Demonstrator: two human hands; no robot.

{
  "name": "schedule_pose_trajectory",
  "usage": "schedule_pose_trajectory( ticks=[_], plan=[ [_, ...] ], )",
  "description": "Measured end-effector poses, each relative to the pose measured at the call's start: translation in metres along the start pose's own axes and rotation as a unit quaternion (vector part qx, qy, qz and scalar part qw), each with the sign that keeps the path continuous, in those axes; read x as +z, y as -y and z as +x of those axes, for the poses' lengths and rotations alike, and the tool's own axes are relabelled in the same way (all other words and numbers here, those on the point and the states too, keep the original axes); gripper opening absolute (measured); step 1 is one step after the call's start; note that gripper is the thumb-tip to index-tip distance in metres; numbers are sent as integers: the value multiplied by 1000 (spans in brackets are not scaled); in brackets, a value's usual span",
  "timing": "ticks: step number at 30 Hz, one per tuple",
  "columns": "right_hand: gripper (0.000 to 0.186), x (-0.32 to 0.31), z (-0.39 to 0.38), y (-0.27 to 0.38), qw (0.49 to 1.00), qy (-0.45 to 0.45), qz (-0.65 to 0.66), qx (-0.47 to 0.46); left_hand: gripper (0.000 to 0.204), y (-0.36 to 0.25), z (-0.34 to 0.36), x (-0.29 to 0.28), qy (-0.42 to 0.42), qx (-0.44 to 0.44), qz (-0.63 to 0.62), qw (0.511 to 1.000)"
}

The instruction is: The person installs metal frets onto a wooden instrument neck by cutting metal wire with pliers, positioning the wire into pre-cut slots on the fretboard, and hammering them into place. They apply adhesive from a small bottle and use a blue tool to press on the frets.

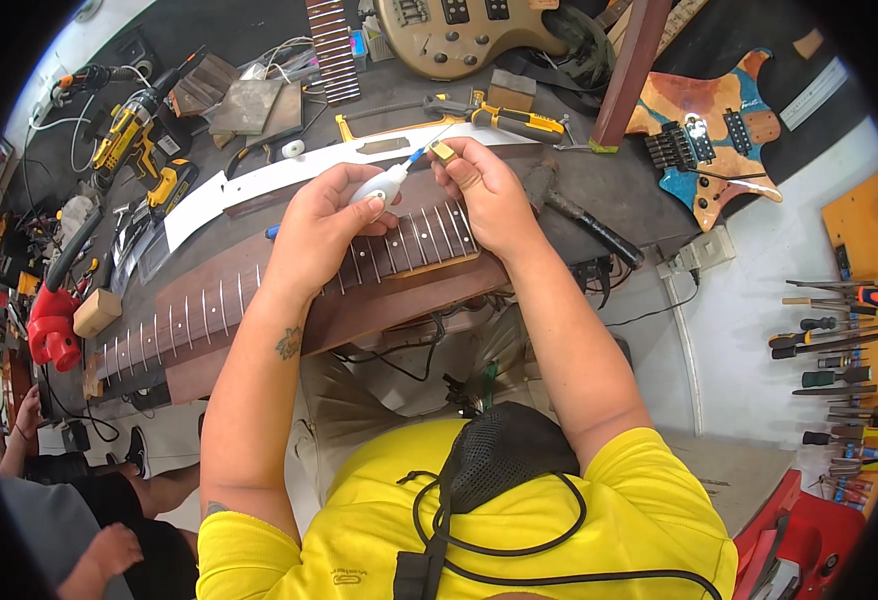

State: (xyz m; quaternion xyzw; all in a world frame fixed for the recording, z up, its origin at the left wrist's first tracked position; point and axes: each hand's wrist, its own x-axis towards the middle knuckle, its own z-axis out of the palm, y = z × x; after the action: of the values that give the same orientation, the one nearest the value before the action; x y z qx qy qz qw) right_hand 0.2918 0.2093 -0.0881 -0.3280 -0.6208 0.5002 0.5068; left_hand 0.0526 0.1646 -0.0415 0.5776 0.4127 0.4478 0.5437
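Observation:
My left hand (331,215) is closed round a small white squeeze bottle (383,186) with a blue tip, tilted up toward my right hand. My right hand (486,190) pinches a small yellow-gold block (444,152) close to that tip. Whether tip and block touch, I cannot tell. Beneath both hands lies a guitar neck (207,312) with a dark fretted fingerboard, running from lower left to upper right along the bench's near side. My hands and left forearm hide parts of it.
Beyond my hands lie a white curved strip (304,165), a yellow-handled tool (529,124) and a hammer (594,228). A yellow cordless drill (144,150) and red power tool (54,325) stand left. Guitar bodies (704,135) lie far right; another person (109,540) is lower left.

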Motion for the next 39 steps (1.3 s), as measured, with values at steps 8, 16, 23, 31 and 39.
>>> schedule_pose_trajectory(
  ticks=[8,16,23,31,39],
  plan=[
    [30,2,3,2,998,-54,27,-31,34,0,0,0,1,2,8,1000],
    [48,1,1,1,997,-51,41,-32,35,-1,-1,-1,-3,-5,13,1000],
    [37,0,-2,11,991,-130,12,-42,36,1,-1,-5,-28,-20,-4,999],
    [42,-154,-34,51,769,-204,-598,90,31,7,8,-15,-40,-18,-194,980],
    [48,-109,-72,63,773,-44,-633,15,22,7,4,-18,-55,-21,-193,980]
  ],
)
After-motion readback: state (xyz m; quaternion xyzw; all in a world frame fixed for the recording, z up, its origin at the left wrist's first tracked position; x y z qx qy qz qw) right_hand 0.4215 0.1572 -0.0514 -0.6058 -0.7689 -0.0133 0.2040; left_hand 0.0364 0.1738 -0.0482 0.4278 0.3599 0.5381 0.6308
